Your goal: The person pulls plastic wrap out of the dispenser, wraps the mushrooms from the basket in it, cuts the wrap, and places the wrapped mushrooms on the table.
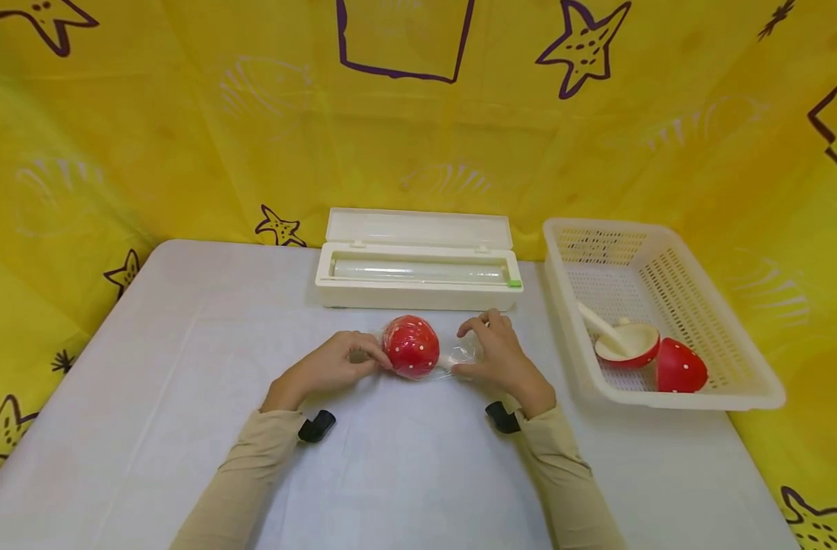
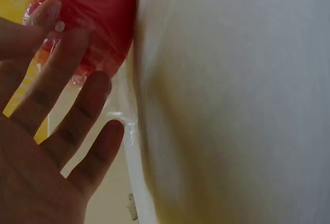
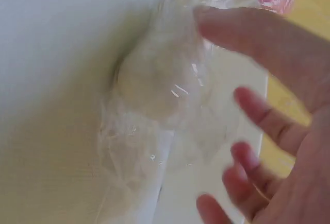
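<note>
A ladle (image 1: 412,347) with a red, white-dotted bowl and pale handle lies wrapped in clear plastic film, bowl underside up. My left hand (image 1: 343,359) is at the bowl's left side, its spread fingers touching the wrapped red surface (image 2: 98,23). At the handle side, my right hand (image 1: 497,355) arches around the loose film (image 1: 466,350). In the right wrist view its thumb (image 3: 232,26) touches the film over the pale handle (image 3: 149,85), and the other fingers are spread apart from it.
Behind the hands stands a white cling film dispenser (image 1: 418,296), lid raised, with a film roll (image 1: 418,271) and a green slider (image 1: 515,283). To the right, a white plastic basket (image 1: 563,305) holds red, white-dotted pieces (image 1: 681,367) and a pale-handled one (image 1: 628,344). A yellow patterned cloth (image 1: 185,137) hangs behind the table.
</note>
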Demonstrator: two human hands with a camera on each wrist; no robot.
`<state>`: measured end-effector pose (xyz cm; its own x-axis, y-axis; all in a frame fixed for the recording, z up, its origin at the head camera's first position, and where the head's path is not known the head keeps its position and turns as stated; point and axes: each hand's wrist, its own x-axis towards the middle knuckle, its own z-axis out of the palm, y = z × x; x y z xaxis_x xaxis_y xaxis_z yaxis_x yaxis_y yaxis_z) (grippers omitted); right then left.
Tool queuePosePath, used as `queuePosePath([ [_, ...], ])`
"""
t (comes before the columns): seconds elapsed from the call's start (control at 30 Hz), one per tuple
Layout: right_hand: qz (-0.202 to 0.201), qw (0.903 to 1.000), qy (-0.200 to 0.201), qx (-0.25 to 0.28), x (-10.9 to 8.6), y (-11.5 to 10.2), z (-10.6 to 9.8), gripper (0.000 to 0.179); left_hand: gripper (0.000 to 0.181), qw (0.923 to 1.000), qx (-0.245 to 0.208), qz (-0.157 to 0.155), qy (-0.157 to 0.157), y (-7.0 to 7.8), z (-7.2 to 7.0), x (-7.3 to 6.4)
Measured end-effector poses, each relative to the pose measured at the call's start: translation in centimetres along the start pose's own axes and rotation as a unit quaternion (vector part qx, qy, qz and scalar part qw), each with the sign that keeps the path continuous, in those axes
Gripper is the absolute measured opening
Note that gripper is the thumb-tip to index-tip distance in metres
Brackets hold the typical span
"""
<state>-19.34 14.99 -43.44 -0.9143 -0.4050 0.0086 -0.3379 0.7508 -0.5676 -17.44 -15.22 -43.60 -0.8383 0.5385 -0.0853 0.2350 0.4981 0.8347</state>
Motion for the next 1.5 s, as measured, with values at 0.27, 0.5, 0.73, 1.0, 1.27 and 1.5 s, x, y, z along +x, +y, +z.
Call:
queuePosePath([
  [0.27, -0.010, 0.9950, -0.087, 0.048, 0.0, -0.2, 0.6, 0.045, 0.020, 0.9999, 0.007, -0.011, -0.007, 0.0, -0.3, 0.0],
  [0.5, -0.049, 0.9917, -0.092, 0.075, 0.0, -0.2, 0.8, 0.036, 0.036, 0.9854, 0.046, -0.020, 0.163, 0.1, -0.3, 0.3],
  [0.73, -0.082, 0.9901, -0.089, 0.071, 0.2, -0.2, 0.9, 0.034, 0.018, 0.9901, 0.017, 0.004, 0.139, 0.6, -0.7, 0.1],
  [1.0, -0.062, 0.9915, -0.094, 0.065, 0.1, -0.1, 1.0, 0.035, 0.025, 0.9994, -0.014, -0.026, 0.015, 0.6, -0.2, 0.1],
  [1.27, -0.062, 0.9930, -0.092, 0.040, 0.2, -0.6, 1.1, 0.037, 0.057, 0.9879, 0.041, -0.097, 0.114, 0.5, 0.9, 0.5],
  [1.5, -0.096, 0.9945, -0.025, 0.033, 0.3, -1.0, 1.5, 0.033, 0.076, 0.9956, -0.049, -0.075, 0.027, 0.6, 0.9, 0.5],
])
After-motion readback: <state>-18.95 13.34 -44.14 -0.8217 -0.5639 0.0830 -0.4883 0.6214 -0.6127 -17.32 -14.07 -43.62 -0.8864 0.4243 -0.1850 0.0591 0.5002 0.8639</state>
